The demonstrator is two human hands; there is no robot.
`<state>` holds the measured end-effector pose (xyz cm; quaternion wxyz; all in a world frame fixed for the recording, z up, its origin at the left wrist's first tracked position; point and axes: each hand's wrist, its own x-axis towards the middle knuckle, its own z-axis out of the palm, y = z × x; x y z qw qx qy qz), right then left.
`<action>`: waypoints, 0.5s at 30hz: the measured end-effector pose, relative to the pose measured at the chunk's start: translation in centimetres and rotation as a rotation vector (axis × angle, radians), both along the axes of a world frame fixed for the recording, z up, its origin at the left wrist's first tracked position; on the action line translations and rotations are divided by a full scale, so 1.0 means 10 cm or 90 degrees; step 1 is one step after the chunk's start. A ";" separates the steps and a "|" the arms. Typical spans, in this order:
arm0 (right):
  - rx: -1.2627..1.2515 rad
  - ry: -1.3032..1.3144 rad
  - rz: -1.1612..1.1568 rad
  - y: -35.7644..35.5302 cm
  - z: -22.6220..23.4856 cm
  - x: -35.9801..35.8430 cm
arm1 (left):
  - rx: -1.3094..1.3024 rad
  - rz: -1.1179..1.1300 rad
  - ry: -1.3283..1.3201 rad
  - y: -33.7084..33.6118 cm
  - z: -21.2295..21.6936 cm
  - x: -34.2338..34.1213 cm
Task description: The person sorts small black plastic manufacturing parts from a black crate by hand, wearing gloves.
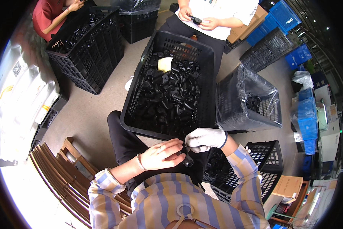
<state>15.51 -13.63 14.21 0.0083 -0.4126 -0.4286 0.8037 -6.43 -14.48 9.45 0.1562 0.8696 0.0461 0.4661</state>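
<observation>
Just over my lap, my bare left hand (162, 154) is closed round a small black plastic part (187, 160), whose rounded end shows below the fingers. My right hand (205, 139), in a white glove, meets it at the upper end of that part with fingers bent together. What the gloved fingertips grip is partly hidden. Right beyond both hands stands a large black crate (131, 114) of loose black plastic parts (167, 91). A pale yellow slip of paper (165, 64) lies on the heap.
Across the crate a person in white (217, 11) handles a black part; another in red (49, 19) sits by a black crate (83, 57) at far left. A plastic-lined crate (236, 103) stands right, a lower crate (270, 156) by my right arm. Curved brown slats (60, 183) lie left.
</observation>
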 end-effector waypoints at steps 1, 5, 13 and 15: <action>-0.002 0.002 -0.001 0.00 0.01 -0.02 | 0.026 0.029 -0.020 -0.01 -0.06 -0.01; 0.098 -0.038 -0.106 -0.02 0.05 -0.05 | 0.022 0.074 -0.071 -0.06 -0.22 -0.04; 0.207 0.053 -0.264 -0.21 -0.03 -0.30 | -0.053 0.178 -0.092 -0.08 -0.29 0.03; 0.216 0.021 -0.291 -0.25 -0.05 -0.33 | -0.074 0.249 -0.102 -0.09 -0.32 0.07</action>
